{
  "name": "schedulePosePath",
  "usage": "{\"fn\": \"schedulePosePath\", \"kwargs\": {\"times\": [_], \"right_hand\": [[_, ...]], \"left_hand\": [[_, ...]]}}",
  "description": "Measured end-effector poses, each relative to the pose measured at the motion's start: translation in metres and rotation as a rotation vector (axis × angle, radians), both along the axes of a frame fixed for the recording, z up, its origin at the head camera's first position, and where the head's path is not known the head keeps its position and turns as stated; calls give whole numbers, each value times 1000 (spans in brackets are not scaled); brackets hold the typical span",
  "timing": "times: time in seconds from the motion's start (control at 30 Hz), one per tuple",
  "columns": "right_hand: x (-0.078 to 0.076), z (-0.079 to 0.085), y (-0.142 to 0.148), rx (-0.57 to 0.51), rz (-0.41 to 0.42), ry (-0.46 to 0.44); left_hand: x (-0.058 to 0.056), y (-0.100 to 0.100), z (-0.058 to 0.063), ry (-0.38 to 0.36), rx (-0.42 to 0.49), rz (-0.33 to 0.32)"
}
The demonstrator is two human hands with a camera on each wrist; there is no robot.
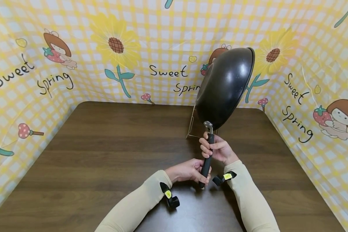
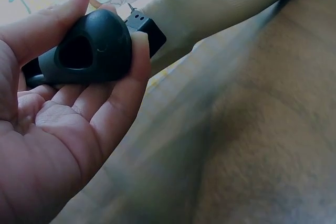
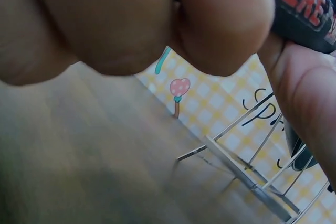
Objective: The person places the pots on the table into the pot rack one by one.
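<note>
A black wok stands steeply tilted, its rounded outside towards me and its inside hidden. My right hand grips the upper part of the black handle, just below the metal bracket. Lower down, my left hand holds the handle's end, and the left wrist view shows the hanging hole in that end between thumb and fingers. Behind the wok is a metal wire rack, mostly covered by it in the head view. In the right wrist view the rack shows beyond my fingers; I cannot tell whether the wok touches it.
A dark brown wooden table lies beneath. Yellow checked cloth with printed flowers and figures hangs along its back and both sides. Each sleeve carries a small black wrist camera, one on the left and one on the right.
</note>
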State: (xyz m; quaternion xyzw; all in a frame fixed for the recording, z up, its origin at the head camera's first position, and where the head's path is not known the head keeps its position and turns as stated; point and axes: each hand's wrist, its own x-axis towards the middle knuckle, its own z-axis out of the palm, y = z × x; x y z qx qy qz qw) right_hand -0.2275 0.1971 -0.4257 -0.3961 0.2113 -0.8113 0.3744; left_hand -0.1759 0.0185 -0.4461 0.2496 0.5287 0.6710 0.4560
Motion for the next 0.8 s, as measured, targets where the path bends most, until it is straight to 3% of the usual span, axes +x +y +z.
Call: {"fn": "schedulePosePath", "kwargs": {"times": [0.8], "right_hand": [[-4, -34, 3, 38, -10, -53]], "left_hand": [[-2, 0, -22, 10, -58, -5]]}}
